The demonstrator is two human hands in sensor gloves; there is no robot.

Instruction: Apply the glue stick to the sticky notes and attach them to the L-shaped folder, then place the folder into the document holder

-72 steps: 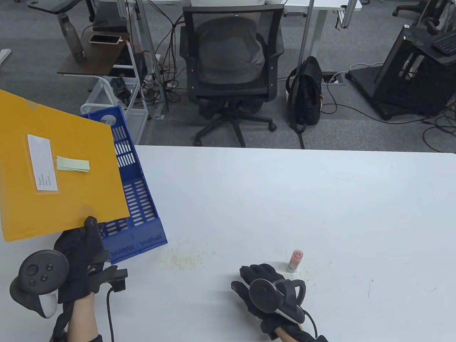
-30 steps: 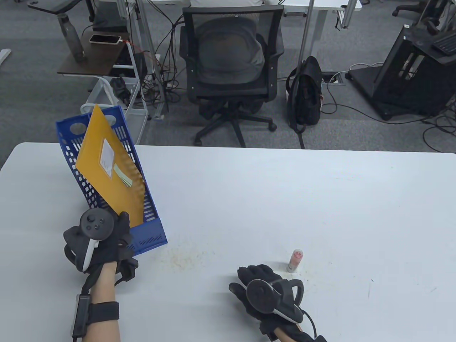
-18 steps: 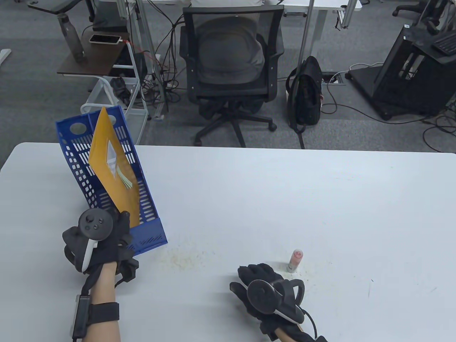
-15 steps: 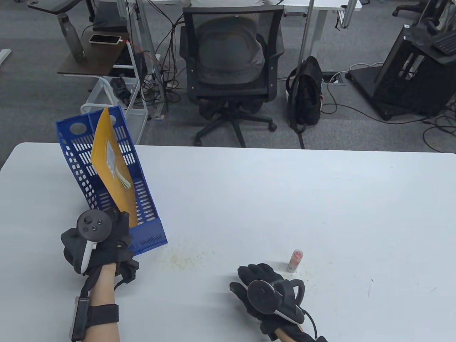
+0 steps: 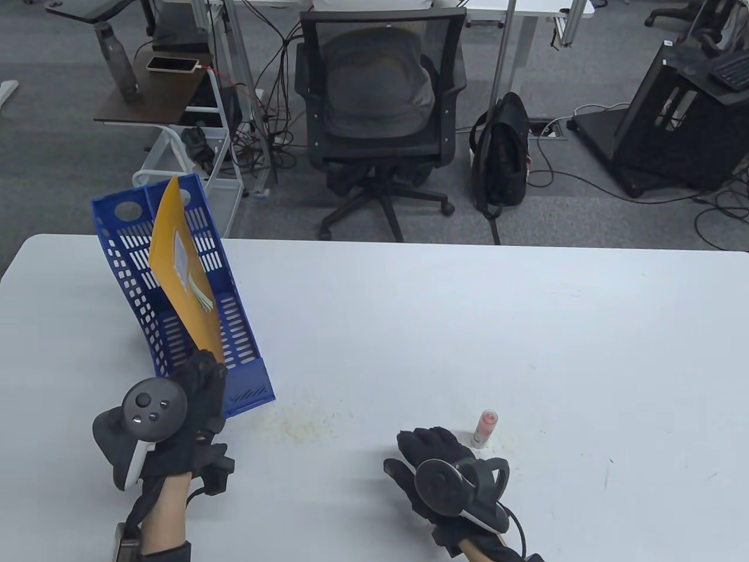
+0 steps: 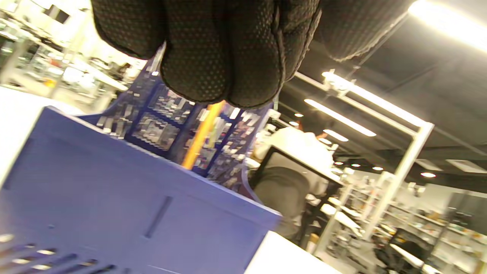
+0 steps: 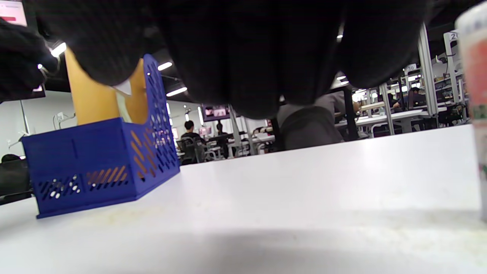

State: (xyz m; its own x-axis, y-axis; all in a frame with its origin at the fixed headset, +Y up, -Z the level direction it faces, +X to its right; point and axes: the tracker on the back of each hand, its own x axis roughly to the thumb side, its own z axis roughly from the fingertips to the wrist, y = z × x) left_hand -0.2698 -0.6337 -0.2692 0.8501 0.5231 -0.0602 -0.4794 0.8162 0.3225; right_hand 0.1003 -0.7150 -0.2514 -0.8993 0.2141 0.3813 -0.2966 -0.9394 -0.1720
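Standing on edge in the document holder (image 5: 175, 293) just beyond the left hand (image 5: 193, 404), the folder (image 5: 187, 281) leans; those fingers seem barely touching it, though I cannot tell. Released so, it could flop sideways. Right hand (image 5: 433, 462) rests flat on the bench (image 5: 468, 328), empty

Even overhead light is falling on the table (image 5: 468, 328); ceiling strips (image 6: 338, 118) are glaring, left wrist view is blurring.
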